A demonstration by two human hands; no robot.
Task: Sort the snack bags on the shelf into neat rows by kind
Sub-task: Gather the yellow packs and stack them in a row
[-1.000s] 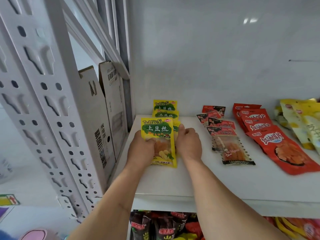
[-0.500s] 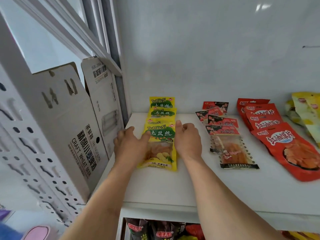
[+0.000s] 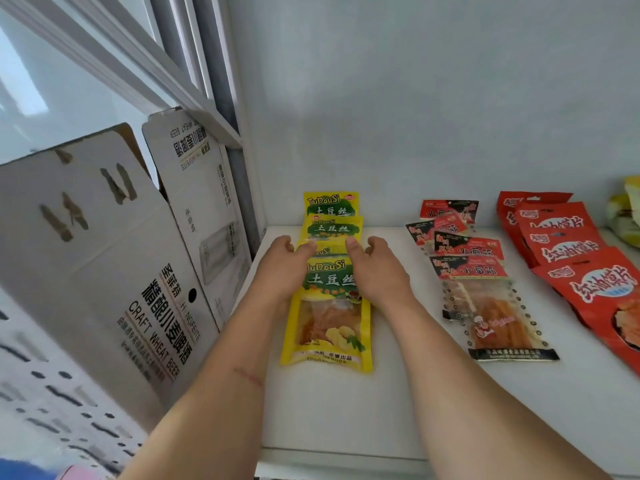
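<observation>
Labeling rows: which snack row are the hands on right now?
The yellow row, leftmost on the shelf, by the cardboard box. Left hand and right hand flank it; the clear-window row and red row lie untouched.

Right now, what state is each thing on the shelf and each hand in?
Yellow bags: flat, overlapping in one row.
Left hand: touching the row's left edge.
Right hand: touching its right edge.
Black-topped bags: overlapping row, slightly crooked.
Red bags: overlapping row.
</observation>
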